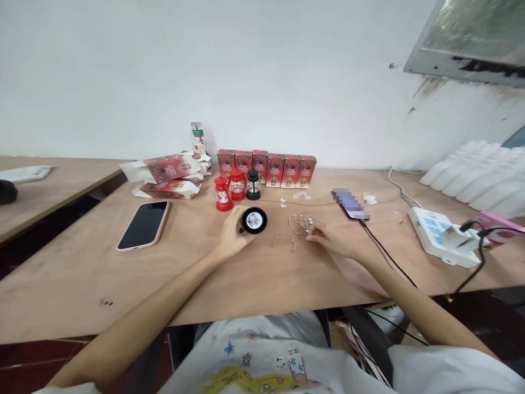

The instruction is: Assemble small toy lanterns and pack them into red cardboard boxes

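Note:
My left hand [232, 234] is wrapped around a small black lantern [243, 230], tipped so that its round base faces me; a pale disc with a silvery pattern sits within the black rim. My right hand [325, 238] is at the tabletop beside several bent wire handles [292, 236] and a few small silvery discs [310, 222]. Its fingertips are pinched together, and what is between them is too small to make out. Behind my left hand stand two red lanterns [223, 197] and another black lantern [253, 189], all upright.
A row of red printed boxes [275, 171] stands near the wall. Opened boxes [170, 168] lie at left, above a pink-cased phone [143, 225]. Right are a phone on a cable [351, 205], a white power strip [435, 232] and stacked white pieces [471, 175]. White scraps [302, 195] lie mid-table.

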{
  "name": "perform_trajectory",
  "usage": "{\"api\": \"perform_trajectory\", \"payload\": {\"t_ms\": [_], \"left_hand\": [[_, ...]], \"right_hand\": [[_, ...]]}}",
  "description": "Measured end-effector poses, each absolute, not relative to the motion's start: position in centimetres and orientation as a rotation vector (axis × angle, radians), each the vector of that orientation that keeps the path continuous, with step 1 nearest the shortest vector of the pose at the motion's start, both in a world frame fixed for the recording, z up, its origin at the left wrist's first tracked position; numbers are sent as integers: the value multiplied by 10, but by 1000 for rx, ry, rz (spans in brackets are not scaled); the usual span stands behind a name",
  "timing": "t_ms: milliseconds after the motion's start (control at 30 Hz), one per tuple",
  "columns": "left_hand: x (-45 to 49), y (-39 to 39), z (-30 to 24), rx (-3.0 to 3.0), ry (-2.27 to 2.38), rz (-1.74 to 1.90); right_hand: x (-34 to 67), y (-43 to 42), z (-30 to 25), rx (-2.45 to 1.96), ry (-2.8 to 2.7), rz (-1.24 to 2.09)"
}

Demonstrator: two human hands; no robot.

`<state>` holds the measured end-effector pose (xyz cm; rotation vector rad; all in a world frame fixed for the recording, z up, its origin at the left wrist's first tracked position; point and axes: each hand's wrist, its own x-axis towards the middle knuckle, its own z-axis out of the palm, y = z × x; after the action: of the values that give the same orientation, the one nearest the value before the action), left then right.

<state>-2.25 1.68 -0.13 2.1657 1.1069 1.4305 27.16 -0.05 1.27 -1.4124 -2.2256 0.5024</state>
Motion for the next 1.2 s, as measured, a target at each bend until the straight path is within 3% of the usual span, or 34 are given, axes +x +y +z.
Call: {"api": "perform_trajectory", "payload": {"t_ms": [133,267,600,800,1000,1200], "left_hand": [[-20,14,-1,2253,1019,1338],[-19,13,-3,2318,964,1257],[-19,14,-3,2304,917,1270],[-18,14,-2,2258,868,1329],[-18,15,-3,2223,866,1338],[-17,14,-4,2208,878,1297]], "right_hand": [[232,-6,24,-1012,-1885,288],[184,-8,38,-705,-1929,220],[170,0,38,-613,-2119,-11],[227,5,52,-954,-1953,-51],[293,9,32,-1552,-2432,129],[290,8,5,-1557,-2623,-267]]}}
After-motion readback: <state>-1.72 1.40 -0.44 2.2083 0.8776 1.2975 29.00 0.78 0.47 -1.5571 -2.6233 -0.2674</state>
